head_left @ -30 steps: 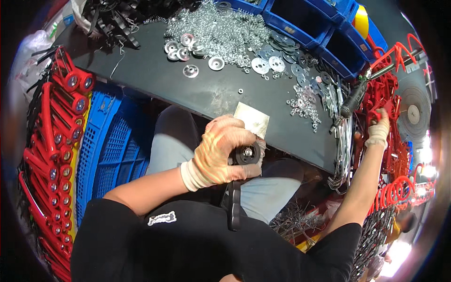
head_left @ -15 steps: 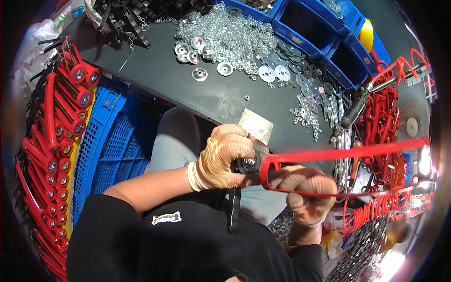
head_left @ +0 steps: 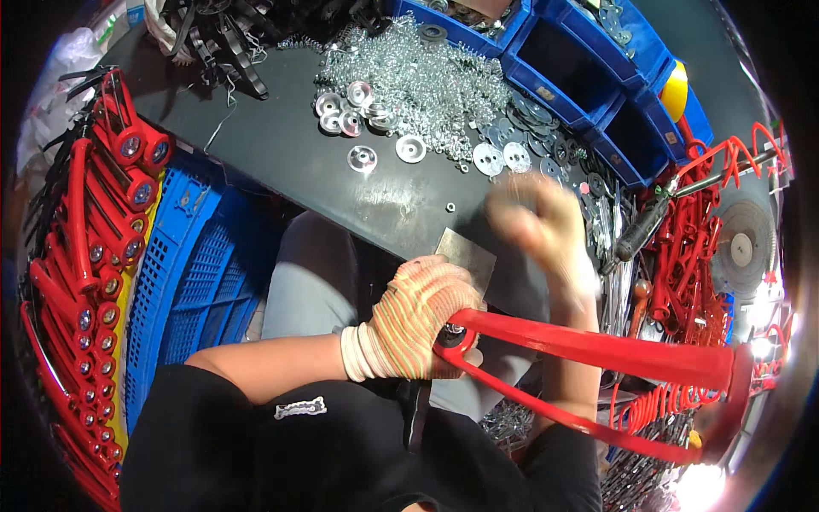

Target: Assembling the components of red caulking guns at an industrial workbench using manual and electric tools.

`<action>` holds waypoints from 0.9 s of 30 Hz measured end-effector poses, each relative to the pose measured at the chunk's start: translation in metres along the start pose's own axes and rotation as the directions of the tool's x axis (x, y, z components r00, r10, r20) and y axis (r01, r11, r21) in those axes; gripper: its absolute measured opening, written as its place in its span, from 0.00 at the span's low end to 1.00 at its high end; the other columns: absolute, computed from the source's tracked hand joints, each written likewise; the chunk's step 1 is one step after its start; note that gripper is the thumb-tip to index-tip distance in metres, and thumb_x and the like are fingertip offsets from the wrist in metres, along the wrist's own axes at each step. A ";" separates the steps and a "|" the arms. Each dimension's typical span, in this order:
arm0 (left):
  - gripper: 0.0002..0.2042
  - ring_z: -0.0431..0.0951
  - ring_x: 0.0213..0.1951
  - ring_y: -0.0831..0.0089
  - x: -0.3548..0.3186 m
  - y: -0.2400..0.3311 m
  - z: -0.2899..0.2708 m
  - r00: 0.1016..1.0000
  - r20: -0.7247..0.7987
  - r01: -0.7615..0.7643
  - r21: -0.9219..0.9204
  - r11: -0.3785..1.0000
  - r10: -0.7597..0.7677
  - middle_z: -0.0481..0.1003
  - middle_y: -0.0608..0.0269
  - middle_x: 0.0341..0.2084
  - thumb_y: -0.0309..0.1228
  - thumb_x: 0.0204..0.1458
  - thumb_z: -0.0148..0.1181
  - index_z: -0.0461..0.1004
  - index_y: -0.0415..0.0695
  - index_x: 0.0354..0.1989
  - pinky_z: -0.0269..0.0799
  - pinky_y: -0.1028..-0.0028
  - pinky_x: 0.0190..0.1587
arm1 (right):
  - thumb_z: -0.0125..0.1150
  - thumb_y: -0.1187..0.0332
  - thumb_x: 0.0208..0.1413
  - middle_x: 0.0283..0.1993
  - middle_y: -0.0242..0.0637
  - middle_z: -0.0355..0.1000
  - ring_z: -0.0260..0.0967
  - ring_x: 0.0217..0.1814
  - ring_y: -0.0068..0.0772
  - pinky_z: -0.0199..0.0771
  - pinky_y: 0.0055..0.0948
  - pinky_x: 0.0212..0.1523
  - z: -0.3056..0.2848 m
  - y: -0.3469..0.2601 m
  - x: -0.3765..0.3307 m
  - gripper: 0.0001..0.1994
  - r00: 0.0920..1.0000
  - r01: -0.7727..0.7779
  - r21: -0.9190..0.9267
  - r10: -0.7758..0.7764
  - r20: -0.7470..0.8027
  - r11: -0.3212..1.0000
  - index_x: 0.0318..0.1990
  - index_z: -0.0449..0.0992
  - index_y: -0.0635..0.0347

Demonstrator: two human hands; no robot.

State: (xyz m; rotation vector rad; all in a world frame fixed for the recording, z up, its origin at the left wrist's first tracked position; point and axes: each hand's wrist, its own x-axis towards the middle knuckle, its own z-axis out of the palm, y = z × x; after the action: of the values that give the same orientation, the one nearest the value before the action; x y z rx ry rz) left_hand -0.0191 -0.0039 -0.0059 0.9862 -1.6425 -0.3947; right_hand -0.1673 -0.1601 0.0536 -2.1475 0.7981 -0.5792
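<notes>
At the near edge of the desk [head_left: 299, 175], the left hand [head_left: 414, 320] has its grip wrapped around the ring end of 1 red frame [head_left: 589, 343], which extends to the right. Just beyond this hand is 1 metal plate [head_left: 468, 254]. The right hand [head_left: 546, 224], blurred, is near the flat discs [head_left: 493, 160]; whether its grip is spread or pressed together cannot be told.

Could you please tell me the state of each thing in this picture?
Red frame: held at its round end, extending right
Left hand: gloved, closed around that end
Right hand: blurred; grip unclear
Springs: loose, heaped
Single nut: lying alone
Metal plate: partly covered by the left hand
Black-handled tool: slanted, unheld
</notes>
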 end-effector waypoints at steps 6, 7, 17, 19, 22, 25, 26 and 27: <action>0.32 0.73 0.44 0.53 0.002 -0.005 -0.002 0.999 0.041 -0.011 0.041 0.999 0.009 0.72 0.58 0.38 0.48 0.26 0.72 0.70 0.46 0.42 0.66 0.56 0.49 | 0.61 0.53 0.49 0.31 0.34 0.76 0.73 0.40 0.37 0.66 0.39 0.44 -0.008 0.047 0.069 0.13 0.993 0.113 -0.949 -0.070 0.096 0.295 0.27 0.79 0.52; 0.32 0.73 0.43 0.53 -0.001 -0.005 -0.003 1.000 0.014 -0.019 0.043 0.999 0.019 0.72 0.57 0.38 0.47 0.26 0.73 0.71 0.46 0.42 0.66 0.56 0.48 | 0.62 0.51 0.48 0.33 0.36 0.76 0.74 0.39 0.40 0.67 0.39 0.45 -0.010 0.053 0.062 0.15 0.995 0.084 -0.914 -0.074 0.060 0.397 0.29 0.80 0.52; 0.31 0.72 0.35 0.51 -0.003 -0.002 0.000 0.999 0.020 0.040 -0.047 0.998 -0.039 0.73 0.58 0.34 0.35 0.17 0.72 0.72 0.45 0.39 0.66 0.60 0.42 | 0.59 0.36 0.45 0.31 0.46 0.76 0.75 0.37 0.49 0.73 0.40 0.39 -0.004 0.021 0.077 0.29 0.994 -0.069 -0.892 0.104 -0.025 0.446 0.32 0.77 0.57; 0.30 0.72 0.35 0.52 -0.001 -0.001 0.004 1.000 -0.006 -0.002 -0.067 0.998 0.002 0.73 0.59 0.34 0.37 0.18 0.73 0.72 0.46 0.38 0.66 0.60 0.41 | 0.58 0.38 0.47 0.29 0.46 0.76 0.75 0.35 0.48 0.73 0.41 0.39 -0.017 0.035 0.077 0.27 0.999 0.001 -0.876 0.042 0.024 0.483 0.30 0.77 0.57; 0.30 0.72 0.35 0.53 0.002 -0.005 0.001 1.000 -0.009 -0.026 -0.056 0.998 0.026 0.73 0.60 0.34 0.39 0.17 0.73 0.73 0.47 0.38 0.66 0.60 0.41 | 0.57 0.40 0.49 0.28 0.46 0.75 0.75 0.34 0.47 0.74 0.40 0.38 -0.015 0.017 0.083 0.25 0.977 0.040 -0.929 0.179 0.114 0.368 0.28 0.77 0.57; 0.31 0.73 0.35 0.53 -0.004 -0.007 -0.001 0.999 0.033 0.011 -0.049 0.999 -0.010 0.73 0.61 0.34 0.42 0.18 0.74 0.73 0.48 0.38 0.66 0.61 0.41 | 0.57 0.42 0.49 0.27 0.46 0.75 0.75 0.33 0.47 0.74 0.41 0.38 -0.012 0.026 0.078 0.25 0.982 0.062 -0.891 0.132 0.135 0.449 0.27 0.78 0.59; 0.31 0.73 0.35 0.53 -0.002 -0.009 -0.001 0.998 0.060 0.026 -0.066 0.997 -0.022 0.74 0.62 0.35 0.43 0.18 0.74 0.73 0.48 0.39 0.66 0.61 0.41 | 0.57 0.43 0.49 0.27 0.46 0.75 0.75 0.33 0.47 0.73 0.41 0.38 -0.015 0.024 0.074 0.24 0.983 0.096 -0.881 0.093 0.156 0.463 0.27 0.78 0.59; 0.31 0.72 0.34 0.54 0.000 -0.008 -0.001 1.000 -0.013 -0.003 -0.058 0.998 0.003 0.73 0.62 0.33 0.44 0.18 0.73 0.73 0.48 0.38 0.66 0.61 0.40 | 0.57 0.43 0.49 0.27 0.46 0.75 0.75 0.33 0.47 0.73 0.41 0.38 -0.015 0.021 0.073 0.24 0.983 0.095 -0.882 0.098 0.156 0.461 0.27 0.78 0.59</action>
State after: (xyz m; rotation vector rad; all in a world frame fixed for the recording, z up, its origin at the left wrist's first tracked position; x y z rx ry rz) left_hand -0.0148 -0.0086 -0.0109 0.9409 -1.6122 -0.4309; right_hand -0.1329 -0.2295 0.0569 -3.0981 1.1596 0.1592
